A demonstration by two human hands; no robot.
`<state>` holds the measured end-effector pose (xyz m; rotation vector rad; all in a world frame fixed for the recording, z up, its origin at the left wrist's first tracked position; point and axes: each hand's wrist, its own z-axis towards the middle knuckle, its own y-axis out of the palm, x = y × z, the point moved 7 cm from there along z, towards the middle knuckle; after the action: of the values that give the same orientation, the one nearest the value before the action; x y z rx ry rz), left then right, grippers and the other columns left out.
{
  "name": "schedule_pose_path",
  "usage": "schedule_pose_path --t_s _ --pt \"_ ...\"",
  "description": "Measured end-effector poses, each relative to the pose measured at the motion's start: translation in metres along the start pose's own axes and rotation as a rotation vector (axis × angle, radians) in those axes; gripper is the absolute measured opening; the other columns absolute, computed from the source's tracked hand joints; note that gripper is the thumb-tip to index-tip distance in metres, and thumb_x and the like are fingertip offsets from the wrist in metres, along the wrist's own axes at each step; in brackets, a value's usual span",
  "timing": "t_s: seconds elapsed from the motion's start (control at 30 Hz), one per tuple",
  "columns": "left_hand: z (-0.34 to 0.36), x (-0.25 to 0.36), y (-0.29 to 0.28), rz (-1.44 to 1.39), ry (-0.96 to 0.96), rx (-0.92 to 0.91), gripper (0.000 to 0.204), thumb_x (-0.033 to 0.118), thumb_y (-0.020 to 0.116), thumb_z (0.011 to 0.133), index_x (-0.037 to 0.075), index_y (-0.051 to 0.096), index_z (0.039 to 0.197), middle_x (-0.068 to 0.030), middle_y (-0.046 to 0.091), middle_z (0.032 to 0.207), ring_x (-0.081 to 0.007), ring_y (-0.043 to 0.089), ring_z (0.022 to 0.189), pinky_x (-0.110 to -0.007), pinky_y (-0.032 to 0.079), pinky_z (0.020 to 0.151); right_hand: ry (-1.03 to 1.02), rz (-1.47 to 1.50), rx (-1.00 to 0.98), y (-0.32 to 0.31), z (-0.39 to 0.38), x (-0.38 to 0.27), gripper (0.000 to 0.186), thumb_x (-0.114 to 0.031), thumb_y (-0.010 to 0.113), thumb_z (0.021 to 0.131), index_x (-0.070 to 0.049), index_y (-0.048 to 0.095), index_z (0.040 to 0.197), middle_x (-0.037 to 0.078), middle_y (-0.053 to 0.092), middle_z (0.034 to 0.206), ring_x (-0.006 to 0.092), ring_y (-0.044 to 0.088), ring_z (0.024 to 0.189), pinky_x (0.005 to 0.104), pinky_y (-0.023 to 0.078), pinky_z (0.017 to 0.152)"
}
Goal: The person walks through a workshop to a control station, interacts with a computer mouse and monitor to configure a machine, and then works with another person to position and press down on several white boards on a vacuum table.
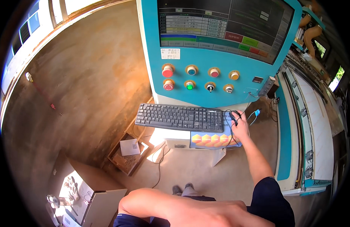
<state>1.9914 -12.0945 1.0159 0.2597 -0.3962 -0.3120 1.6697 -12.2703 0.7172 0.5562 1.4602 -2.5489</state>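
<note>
My right hand (238, 123) is closed over a black mouse (233, 118) on a blue mouse pad with orange hexagons (211, 139). A black keyboard (178, 116) lies left of it on the shelf of a teal control console (190, 96). Above are a screen (224, 24) with coloured fields, round coloured push buttons (190, 86) and small switches (210, 87). My bent left forearm (171, 206) crosses the bottom of the view, and its hand is out of view.
A cardboard box (105, 204) with gloves (72, 189) and a jar (55, 201) stands lower left. A wooden tray (122, 162) with paper and cables (159, 166) are on the floor. A long teal-and-white machine (322, 143) runs along the right, a stained wall (80, 75) along the left.
</note>
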Motion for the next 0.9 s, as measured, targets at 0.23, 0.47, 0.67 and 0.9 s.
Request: schedule_pose_path --t_s 0.23,0.47,0.67,0.9 --pt "-0.003 0.003 -0.003 0.005 0.090 0.076 0.049 0.041 0.065 0.090 -0.008 0.068 0.092 -0.0118 0.057 0.075 -0.0223 0.057 0.054 -0.031 0.045 0.046 -0.030 -0.010 0.025 -0.002 0.000 -0.005 0.040 -0.011 0.064 0.081 -0.012 0.063 0.121 0.015 0.048 0.135 0.0372 0.052 0.120 0.0411 0.045 0.100" --pt "-0.025 0.004 -0.037 0.198 -0.096 0.109 0.026 0.021 0.072 0.088 -0.005 0.069 0.086 -0.0144 0.061 0.075 -0.0231 0.059 0.056 -0.032 0.046 0.050 -0.037 -0.012 0.010 0.002 0.001 -0.014 0.039 -0.015 0.063 0.082 -0.014 0.063 0.121 0.016 0.048 0.135 0.0361 0.050 0.121 0.0408 0.044 0.102" --pt "-0.033 -0.003 -0.040 0.347 -0.361 -0.051 0.021 0.013 0.076 0.084 -0.005 0.068 0.088 -0.0184 0.064 0.074 -0.0288 0.063 0.058 -0.035 0.046 0.048 0.038 0.031 0.036 -0.023 -0.009 0.009 0.038 -0.014 0.060 0.084 -0.014 0.063 0.122 0.015 0.046 0.138 0.0346 0.050 0.123 0.0389 0.046 0.100" --pt "-0.042 -0.002 -0.014 0.236 -0.311 -0.237 0.019 0.009 0.066 0.085 -0.006 0.064 0.074 -0.0116 0.059 0.060 -0.0189 0.054 0.041 -0.032 0.032 0.035 0.030 0.079 -0.025 0.018 0.000 0.009 0.043 -0.017 0.060 0.084 -0.016 0.060 0.128 0.015 0.041 0.142 0.0351 0.047 0.125 0.0395 0.042 0.104"
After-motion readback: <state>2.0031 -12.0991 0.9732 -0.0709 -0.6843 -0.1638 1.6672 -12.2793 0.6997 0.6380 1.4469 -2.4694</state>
